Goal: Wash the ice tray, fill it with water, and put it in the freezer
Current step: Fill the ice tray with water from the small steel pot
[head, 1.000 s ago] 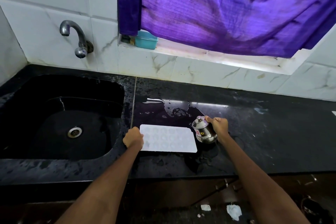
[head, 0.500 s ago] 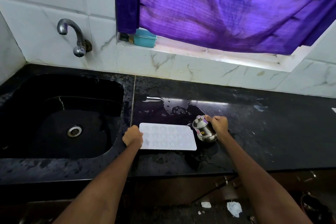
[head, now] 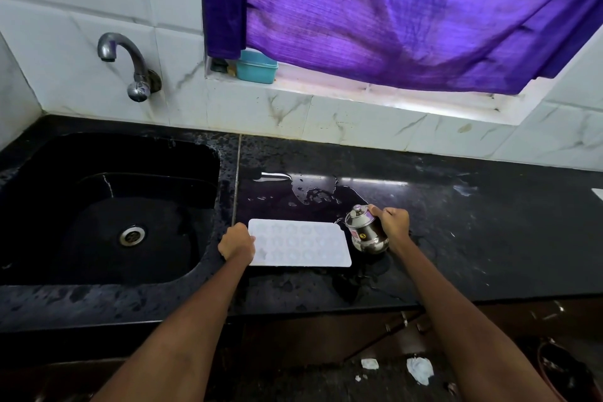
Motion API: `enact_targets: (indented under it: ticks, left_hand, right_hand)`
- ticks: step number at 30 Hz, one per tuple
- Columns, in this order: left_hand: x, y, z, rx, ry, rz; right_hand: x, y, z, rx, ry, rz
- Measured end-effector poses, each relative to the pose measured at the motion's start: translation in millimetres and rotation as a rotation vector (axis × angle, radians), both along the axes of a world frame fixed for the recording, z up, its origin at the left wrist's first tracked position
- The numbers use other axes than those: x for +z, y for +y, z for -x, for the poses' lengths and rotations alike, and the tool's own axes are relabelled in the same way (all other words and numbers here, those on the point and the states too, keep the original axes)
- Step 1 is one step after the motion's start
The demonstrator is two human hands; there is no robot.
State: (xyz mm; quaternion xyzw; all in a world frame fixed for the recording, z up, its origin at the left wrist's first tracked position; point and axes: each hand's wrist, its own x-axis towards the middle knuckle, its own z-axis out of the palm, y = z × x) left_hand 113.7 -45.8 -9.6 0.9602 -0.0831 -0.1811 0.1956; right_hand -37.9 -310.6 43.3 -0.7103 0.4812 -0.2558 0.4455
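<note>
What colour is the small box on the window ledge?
Teal, seen in the head view: the small box sits under the purple curtain.

Ice tray (head: 300, 242) on counter (head: 456, 238), between sink (head: 107, 206) and kettle (head: 367, 230).

Two forearms enter from the bottom edge, both bare from the frame edge to the wrist; no sleeve, cuff or glove shows. Left hand (head: 237, 242) bare: no ring, watch or band on the visible back (fingers mostly hidden from this angle). Right hand (head: 394, 225) likewise bare, wrist unadorned. Faint arm hair on both forearms. No markings or tattoos discernible.
</note>
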Motion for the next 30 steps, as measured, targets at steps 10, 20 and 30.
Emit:
enact_targets:
  ticks: [10, 20, 30]
  left_hand:
    - [-3, -1, -2, 0.013, 0.011, 0.009]
    - [-4, -2, -5, 0.016, 0.012, 0.027]
    - [-3, -2, -3, 0.018, 0.008, 0.025]
  right_hand:
    - [12, 2, 6, -0.042, -0.21, -0.103]
    - [-4, 4, 24, 0.064, -0.013, 0.011]
    - [-4, 6, 27, 0.112, 0.091, 0.112]
